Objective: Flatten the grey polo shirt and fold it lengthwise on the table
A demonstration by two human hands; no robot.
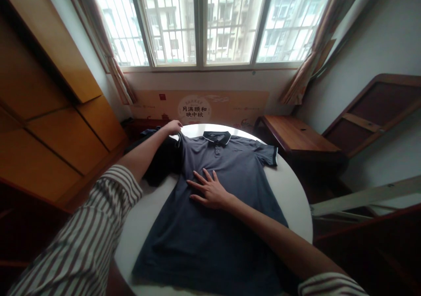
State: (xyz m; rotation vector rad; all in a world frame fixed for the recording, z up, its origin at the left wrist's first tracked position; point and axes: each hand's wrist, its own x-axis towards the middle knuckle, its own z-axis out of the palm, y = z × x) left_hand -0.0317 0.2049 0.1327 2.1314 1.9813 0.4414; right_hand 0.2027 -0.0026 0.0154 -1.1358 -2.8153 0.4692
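A dark blue polo shirt (230, 190) lies face up on a round white table (292, 190), collar toward the window. My left hand (173, 127) reaches to the far left shoulder of the shirt and grips the fabric at the sleeve. My right hand (208, 190) lies flat on the chest of the shirt, fingers spread and pointing left. The shirt's right sleeve (268, 155) lies spread on the table. The left sleeve is bunched in a dark fold under my left forearm.
A wooden side table (296, 136) stands behind the round table at the right. Wooden cabinets (49, 125) line the left wall. A large barred window (204, 22) with curtains faces me, and a printed board (197, 107) leans beneath it.
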